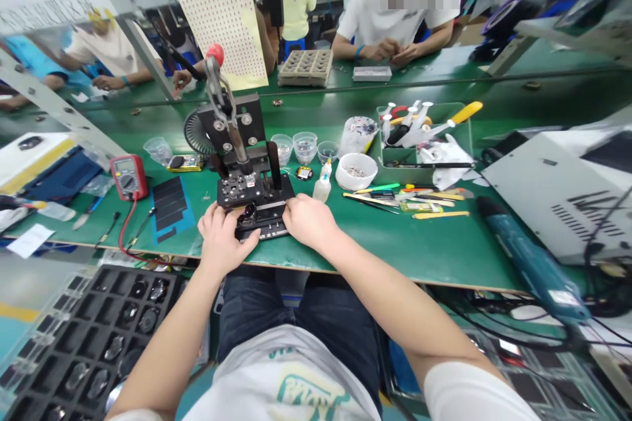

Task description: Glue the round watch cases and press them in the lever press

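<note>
In front of me on the green bench stands a black toggle press (241, 145) with a red ball knob on its lever. A black fixture plate (269, 214) lies at its front, and a small round dark part (248, 214) sits on it. My left hand (220, 237) is closed around the plate's left end, thumb along the front edge and fingertips beside the round part. Curled at the plate's right end, my right hand (312, 220) grips it with thumb and bent fingers; what lies beneath those fingertips is hidden.
Clear cups (305, 147), a dropper bottle (322, 188) and a white bowl (356, 171) stand right of the press. Beyond are tweezers and a tool bin (424, 145). A red multimeter (129, 177) is left; a black parts tray (99, 335) sits below. A co-worker (395, 20) sits opposite.
</note>
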`<state>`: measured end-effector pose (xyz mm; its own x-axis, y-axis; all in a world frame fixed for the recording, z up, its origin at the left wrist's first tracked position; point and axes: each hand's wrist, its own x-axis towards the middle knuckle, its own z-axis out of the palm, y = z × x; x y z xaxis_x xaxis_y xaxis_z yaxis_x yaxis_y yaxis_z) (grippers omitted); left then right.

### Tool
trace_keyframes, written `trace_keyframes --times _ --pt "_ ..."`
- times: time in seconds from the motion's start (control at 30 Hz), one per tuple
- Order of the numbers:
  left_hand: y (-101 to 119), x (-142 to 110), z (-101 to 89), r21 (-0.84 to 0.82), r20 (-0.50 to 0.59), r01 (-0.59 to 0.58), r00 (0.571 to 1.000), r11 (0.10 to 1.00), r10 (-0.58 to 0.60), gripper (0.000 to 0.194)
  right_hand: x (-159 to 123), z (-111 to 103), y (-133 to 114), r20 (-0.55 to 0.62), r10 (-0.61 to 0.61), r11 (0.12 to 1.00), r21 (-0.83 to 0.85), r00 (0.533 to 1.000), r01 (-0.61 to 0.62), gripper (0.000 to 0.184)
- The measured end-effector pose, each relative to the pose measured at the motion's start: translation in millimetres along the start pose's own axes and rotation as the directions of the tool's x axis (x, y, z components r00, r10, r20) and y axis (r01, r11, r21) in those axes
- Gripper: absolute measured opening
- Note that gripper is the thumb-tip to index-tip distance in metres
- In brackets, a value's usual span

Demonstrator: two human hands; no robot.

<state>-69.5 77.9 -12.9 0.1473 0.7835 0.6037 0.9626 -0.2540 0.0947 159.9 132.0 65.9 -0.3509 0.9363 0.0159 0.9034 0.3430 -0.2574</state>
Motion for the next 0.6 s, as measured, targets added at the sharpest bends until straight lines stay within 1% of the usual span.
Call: trace_keyframes --times 0.07,0.1,0.13,0.17,0.2,0.23,0.3,0.33,0.37,0.4,0.43,0.5,0.53,0.57,0.6 --pt "0.1 -0.9 -2.3 -0.021 0.000 0.043 0.999 0.999 -0.043 0.047 -4.9 -15.0 -3.8 -0.033 0.016 1.000 -0.013 0.999 -0.016 0.030" --pt "-0.2 -2.2 -4.8 -0.045 -0.003 0.068 0.998 0.997 -0.068 0.047 -6.4 -25.9 -5.5 -0.060 0.014 1.000 -0.014 0.998 -0.015 0.031" --pt "-0.9 -4.0 -8.3 -0.076 -0.014 0.088 0.996 0.993 -0.089 0.048 -6.4 -39.4 -7.2 -0.107 0.000 1.000 -0.003 0.994 0.000 0.032" --pt "-2.0 -6.1 -12.5 -0.109 -0.031 0.103 0.994 0.989 -0.107 0.048 -4.2 -55.0 -9.2 -0.179 -0.027 0.999 0.021 0.983 0.032 0.032" --pt "-3.4 -8.3 -17.4 -0.144 -0.054 0.117 0.991 0.983 -0.126 0.048 1.0 -72.3 -11.6 -0.274 -0.063 0.995 0.058 0.960 0.082 0.031" --pt "-5.1 -10.1 -22.7 -0.178 -0.081 0.126 0.986 0.976 -0.143 0.048 10.0 -90.7 -14.8 -0.387 -0.102 0.982 0.108 0.917 0.155 0.029" --pt "-8.8 -10.8 -34.5 -0.241 -0.142 0.137 0.974 0.961 -0.174 0.048 39.6 -127.0 -24.1 -0.585 -0.150 0.919 0.215 0.797 0.331 0.028" --pt "-10.5 -8.9 -40.7 -0.269 -0.171 0.128 0.969 0.955 -0.178 0.048 59.4 -143.3 -30.4 -0.635 -0.157 0.864 0.283 0.757 0.417 0.030" --pt "-12.0 -5.3 -47.2 -0.296 -0.199 0.107 0.965 0.949 -0.170 0.049 80.9 -157.2 -37.4 -0.642 -0.163 0.801 0.357 0.749 0.480 0.040" --pt "-13.3 -0.1 -53.9 -0.322 -0.229 0.075 0.961 0.944 -0.155 0.050 102.6 -168.4 -45.0 -0.605 -0.179 0.744 0.433 0.776 0.508 0.053" --pt "-14.3 6.6 -60.9 -0.342 -0.263 0.038 0.955 0.939 -0.135 0.052 122.6 -176.6 -52.9 -0.530 -0.202 0.694 0.516 0.824 0.503 0.060" --pt "-15.3 22.7 -76.1 -0.356 -0.336 -0.034 0.937 0.934 -0.094 0.055 151.2 -184.6 -67.9 -0.394 -0.255 0.584 0.665 0.883 0.465 0.044" --pt "-15.3 31.2 -84.3 -0.350 -0.373 -0.065 0.925 0.935 -0.076 0.056 157.7 -185.1 -74.4 -0.350 -0.276 0.549 0.707 0.895 0.446 0.038" --pt "-15.2 39.7 -92.6 -0.341 -0.412 -0.093 0.909 0.935 -0.060 0.057 158.5 -184.0 -79.8 -0.352 -0.285 0.523 0.722 0.891 0.453 0.033" --pt "-14.8 47.7 -101.1 -0.338 -0.458 -0.127 0.888 0.933 -0.045 0.057 154.1 -181.7 -83.9 -0.396 -0.285 0.510 0.709 0.873 0.488 0.029"
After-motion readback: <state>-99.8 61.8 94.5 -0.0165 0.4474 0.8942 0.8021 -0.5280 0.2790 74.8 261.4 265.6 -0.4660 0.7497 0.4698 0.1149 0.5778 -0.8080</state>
